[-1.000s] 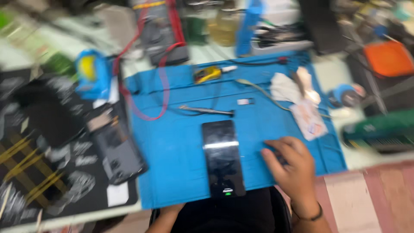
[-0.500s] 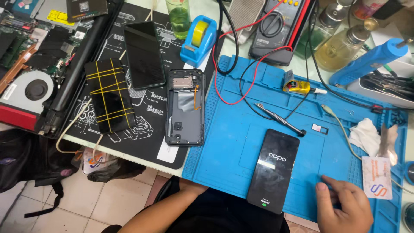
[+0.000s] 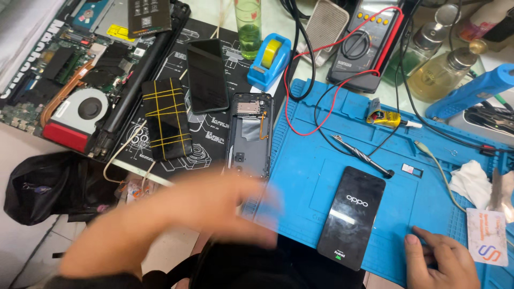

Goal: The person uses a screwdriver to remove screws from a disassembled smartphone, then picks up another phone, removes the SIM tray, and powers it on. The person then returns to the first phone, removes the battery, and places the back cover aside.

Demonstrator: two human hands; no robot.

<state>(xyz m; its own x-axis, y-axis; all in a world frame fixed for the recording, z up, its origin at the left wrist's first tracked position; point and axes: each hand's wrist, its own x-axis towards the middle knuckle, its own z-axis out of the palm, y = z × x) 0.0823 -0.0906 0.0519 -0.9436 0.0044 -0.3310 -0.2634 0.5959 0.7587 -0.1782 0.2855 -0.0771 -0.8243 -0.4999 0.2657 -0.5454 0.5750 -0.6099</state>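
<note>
Phone (image 3: 351, 217) with a lit screen lies flat and face up on the blue work mat (image 3: 316, 176), near the mat's front edge, where both hands can reach it. Right hand (image 3: 441, 259) rests on the mat just right of the phone, fingers loosely bent, grasping nothing. Left hand (image 3: 214, 206) is a blur, apart from the phone on its left; fingers look spread and empty, though I cannot tell for sure. Beyond the phone on the mat lie one thin metal tool (image 3: 361, 156) and one small yellow tube (image 3: 384, 116). Left of the phone, off the mat, are three more phones: an opened phone shell (image 3: 249, 134), one wrapped in yellow bands (image 3: 166, 118) and one dark (image 3: 206, 75). One tape dispenser (image 3: 269, 60) and one multimeter (image 3: 364, 40) stand behind.
</note>
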